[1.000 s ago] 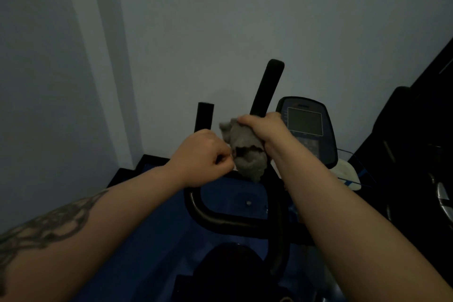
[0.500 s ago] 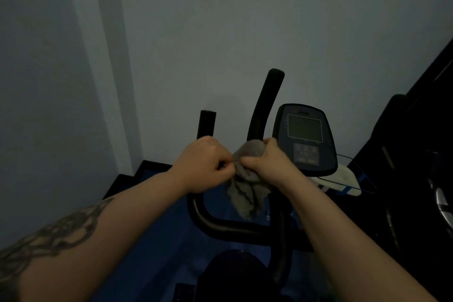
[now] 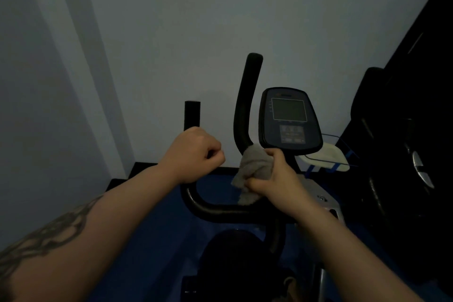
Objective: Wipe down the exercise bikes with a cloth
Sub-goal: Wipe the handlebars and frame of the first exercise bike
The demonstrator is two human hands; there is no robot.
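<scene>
The exercise bike's black handlebar (image 3: 220,211) is gripped at its left upright by the left hand (image 3: 196,157), fingers curled round it. Against its right upright the grey cloth (image 3: 255,171) is clamped by the right hand (image 3: 277,179).

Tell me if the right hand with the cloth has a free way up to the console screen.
Probably yes. The right hand grips the cloth just below the console, and nothing sits between them.
</scene>
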